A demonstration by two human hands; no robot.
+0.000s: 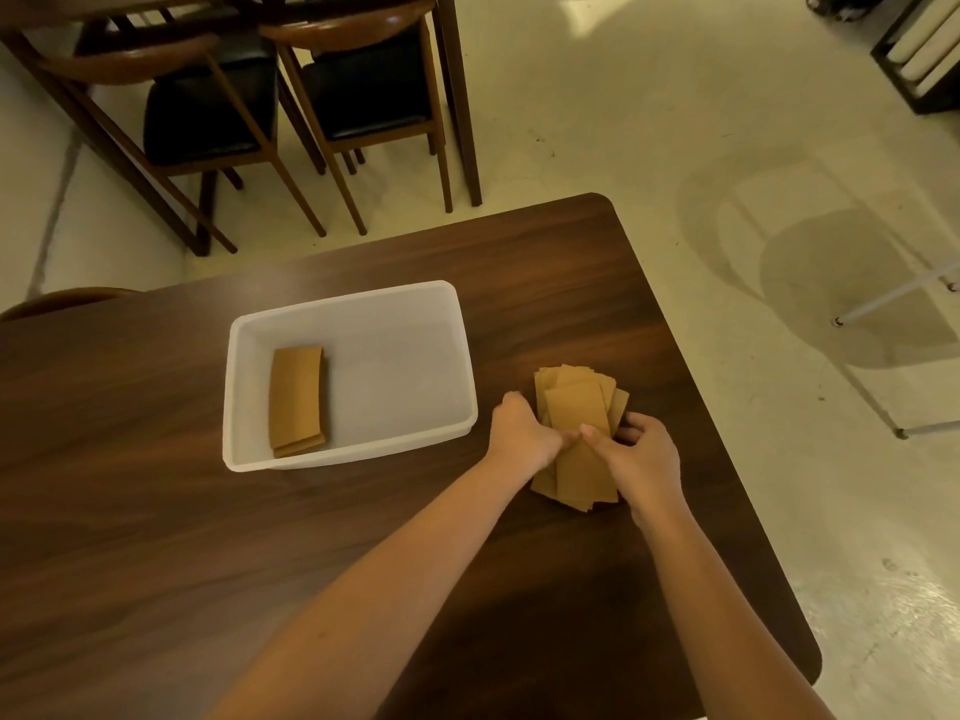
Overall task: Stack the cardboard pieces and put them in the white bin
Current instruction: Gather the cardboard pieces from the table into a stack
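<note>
Here, nearest the camera, two bare forearms reach out over a dark wooden table (pixel 156 511). The left hand (pixel 522 433) and the right hand (pixel 644 454) meet at a loose pile of cardboard pieces (pixel 579 407) lying near the table's right edge. The pieces are fanned out unevenly, their far ends spread apart. The left hand is curled against the pile's left side, with its thumb lying across the top piece. The right hand cups the right side, thumb on top and fingers bent around the edge, so both hands grip the pile from either side.

Just beside the pile, to its left, stands the white bin (pixel 249 324), a shallow rectangular tub on the tabletop. Inside it, against the left wall, lies a neat stack of cardboard (pixel 296 400); the rest of the bin floor is bare.

Beyond the table's far edge is a pale floor (pixel 623 122). Two wooden chairs (pixel 363 80) with black seats are tucked under another table at the upper left.
</note>
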